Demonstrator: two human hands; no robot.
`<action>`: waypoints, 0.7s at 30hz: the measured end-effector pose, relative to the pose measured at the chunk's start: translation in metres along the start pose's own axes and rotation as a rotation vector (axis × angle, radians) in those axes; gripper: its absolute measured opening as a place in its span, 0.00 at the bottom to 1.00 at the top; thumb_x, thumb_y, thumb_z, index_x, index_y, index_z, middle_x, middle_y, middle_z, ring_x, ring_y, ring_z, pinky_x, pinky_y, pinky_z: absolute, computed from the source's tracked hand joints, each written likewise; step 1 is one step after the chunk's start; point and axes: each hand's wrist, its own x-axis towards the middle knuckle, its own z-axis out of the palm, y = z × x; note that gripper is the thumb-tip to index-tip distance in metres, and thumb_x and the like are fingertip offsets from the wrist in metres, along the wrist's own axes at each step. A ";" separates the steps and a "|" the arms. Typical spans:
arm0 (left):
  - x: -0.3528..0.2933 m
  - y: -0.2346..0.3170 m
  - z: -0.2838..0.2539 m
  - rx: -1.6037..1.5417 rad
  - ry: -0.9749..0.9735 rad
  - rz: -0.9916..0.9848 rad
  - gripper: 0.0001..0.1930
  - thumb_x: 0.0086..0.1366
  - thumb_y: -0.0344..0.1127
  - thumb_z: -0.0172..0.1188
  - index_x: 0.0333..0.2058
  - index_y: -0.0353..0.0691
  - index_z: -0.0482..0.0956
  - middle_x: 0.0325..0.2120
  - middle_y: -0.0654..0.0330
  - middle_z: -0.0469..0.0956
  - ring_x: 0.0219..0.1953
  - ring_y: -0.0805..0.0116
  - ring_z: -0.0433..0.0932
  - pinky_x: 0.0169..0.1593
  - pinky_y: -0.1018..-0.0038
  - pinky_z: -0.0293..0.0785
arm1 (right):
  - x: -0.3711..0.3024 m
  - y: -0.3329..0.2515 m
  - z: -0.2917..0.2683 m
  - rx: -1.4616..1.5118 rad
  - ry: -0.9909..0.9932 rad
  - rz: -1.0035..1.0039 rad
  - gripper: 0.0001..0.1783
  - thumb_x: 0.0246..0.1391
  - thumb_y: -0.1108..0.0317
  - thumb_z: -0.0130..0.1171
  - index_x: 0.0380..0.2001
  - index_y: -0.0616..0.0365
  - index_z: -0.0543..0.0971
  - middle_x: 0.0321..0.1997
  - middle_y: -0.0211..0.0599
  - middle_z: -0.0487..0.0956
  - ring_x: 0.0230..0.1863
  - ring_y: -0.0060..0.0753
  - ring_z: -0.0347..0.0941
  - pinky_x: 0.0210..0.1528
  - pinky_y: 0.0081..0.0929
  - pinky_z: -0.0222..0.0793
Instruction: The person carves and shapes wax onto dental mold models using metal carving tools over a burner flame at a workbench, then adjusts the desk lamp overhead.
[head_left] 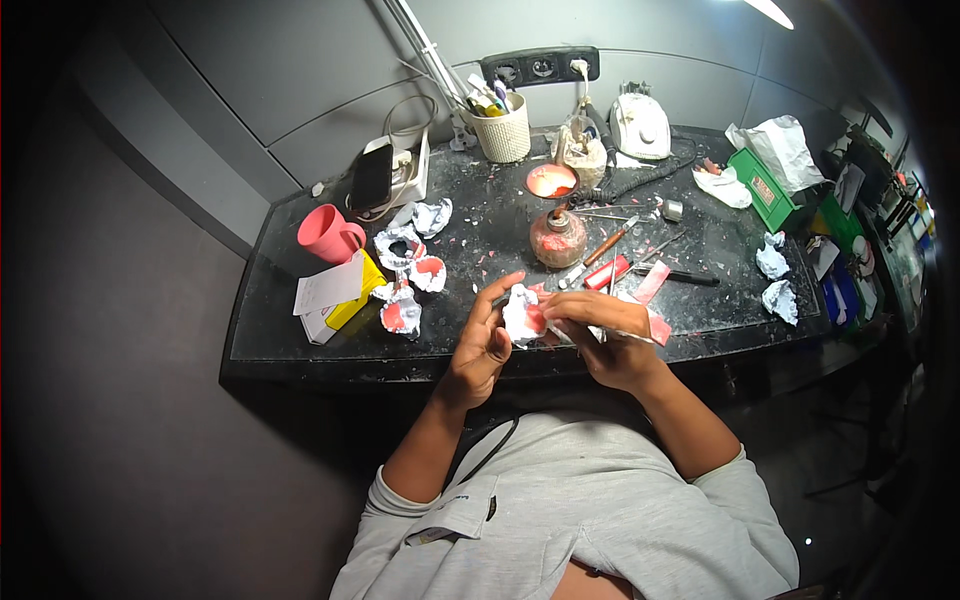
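My left hand (482, 345) is closed around a small white plaster cast (521, 315) with pink wax on its inner side, held just above the desk's front edge. My right hand (608, 335) is closed, its fingertips against the pink wax on the cast; a slim pale thing shows under its palm, too unclear to name. Beyond the hands stand a round glass spirit burner (558, 243) and a dish of pink wax (552, 181). Close to my right hand lie a wooden-handled wax knife (612, 241), a red-handled tool (606, 273), a black pen (682, 277) and pink wax strips (652, 282).
Several plaster casts (400, 316) lie left, beside a pink mug (328, 236) and a yellow box (352, 302). More casts (779, 302) sit right, near a green box (760, 192). Behind are a phone (372, 178), a pen pot (502, 137) and a white device (640, 127).
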 end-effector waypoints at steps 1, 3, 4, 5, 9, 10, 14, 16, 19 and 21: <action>0.001 0.000 0.001 0.001 -0.012 0.015 0.40 0.75 0.52 0.54 0.73 0.35 0.47 0.64 0.48 0.65 0.64 0.67 0.66 0.68 0.70 0.58 | 0.000 0.000 0.001 -0.001 0.001 0.000 0.10 0.55 0.81 0.66 0.41 0.63 0.84 0.43 0.43 0.86 0.51 0.45 0.84 0.50 0.33 0.81; -0.001 0.000 0.001 -0.003 -0.006 0.009 0.40 0.75 0.51 0.54 0.73 0.35 0.47 0.64 0.47 0.64 0.64 0.66 0.65 0.68 0.70 0.57 | 0.000 0.002 0.004 -0.010 0.009 -0.051 0.09 0.56 0.80 0.65 0.41 0.63 0.84 0.42 0.43 0.86 0.50 0.46 0.84 0.51 0.33 0.80; -0.001 -0.001 0.000 -0.009 0.002 0.002 0.40 0.75 0.51 0.54 0.73 0.35 0.47 0.64 0.47 0.64 0.65 0.66 0.65 0.69 0.70 0.57 | 0.000 0.002 0.003 -0.010 0.011 -0.052 0.09 0.56 0.80 0.65 0.41 0.63 0.84 0.42 0.43 0.86 0.50 0.46 0.84 0.51 0.33 0.80; -0.001 -0.003 -0.002 -0.008 0.001 0.002 0.40 0.75 0.51 0.54 0.73 0.35 0.47 0.64 0.47 0.64 0.65 0.66 0.65 0.69 0.70 0.57 | 0.000 0.003 0.002 0.029 -0.010 -0.060 0.09 0.56 0.80 0.65 0.41 0.63 0.84 0.42 0.42 0.86 0.50 0.45 0.84 0.52 0.34 0.80; 0.000 -0.003 -0.001 0.026 -0.020 0.019 0.40 0.75 0.51 0.54 0.73 0.35 0.46 0.65 0.48 0.63 0.65 0.65 0.64 0.69 0.68 0.56 | -0.001 0.003 0.001 0.015 0.002 0.044 0.09 0.56 0.80 0.65 0.41 0.63 0.84 0.42 0.41 0.87 0.52 0.45 0.84 0.53 0.35 0.81; 0.000 -0.002 0.000 0.039 -0.025 0.027 0.40 0.75 0.50 0.55 0.73 0.36 0.47 0.65 0.48 0.63 0.65 0.65 0.64 0.70 0.68 0.55 | -0.001 0.004 0.001 0.014 0.004 0.044 0.09 0.56 0.80 0.65 0.41 0.63 0.84 0.42 0.41 0.87 0.52 0.45 0.84 0.53 0.35 0.81; 0.001 -0.003 0.001 0.114 -0.002 0.059 0.39 0.75 0.49 0.55 0.73 0.36 0.48 0.65 0.50 0.63 0.66 0.65 0.63 0.70 0.67 0.54 | 0.001 0.003 0.001 0.023 -0.011 -0.054 0.09 0.55 0.81 0.65 0.40 0.63 0.85 0.43 0.42 0.87 0.52 0.44 0.84 0.55 0.35 0.80; 0.000 -0.002 0.000 0.171 -0.021 0.092 0.38 0.75 0.48 0.55 0.73 0.36 0.49 0.65 0.51 0.63 0.67 0.65 0.63 0.71 0.66 0.53 | 0.001 0.001 0.001 0.021 -0.021 -0.051 0.09 0.55 0.81 0.65 0.40 0.63 0.85 0.43 0.42 0.87 0.52 0.44 0.84 0.55 0.35 0.80; 0.001 -0.003 0.000 0.181 -0.028 0.088 0.38 0.75 0.47 0.55 0.73 0.36 0.49 0.65 0.51 0.63 0.67 0.65 0.62 0.71 0.66 0.52 | -0.001 0.003 0.003 -0.011 0.009 0.017 0.10 0.55 0.82 0.65 0.41 0.63 0.85 0.44 0.42 0.87 0.51 0.44 0.84 0.56 0.36 0.79; 0.001 -0.003 0.000 0.187 -0.016 0.086 0.38 0.75 0.47 0.55 0.73 0.36 0.48 0.65 0.51 0.63 0.67 0.65 0.62 0.71 0.66 0.52 | -0.003 0.006 0.003 0.019 -0.010 -0.037 0.10 0.55 0.81 0.65 0.41 0.63 0.85 0.45 0.42 0.87 0.51 0.43 0.84 0.57 0.36 0.79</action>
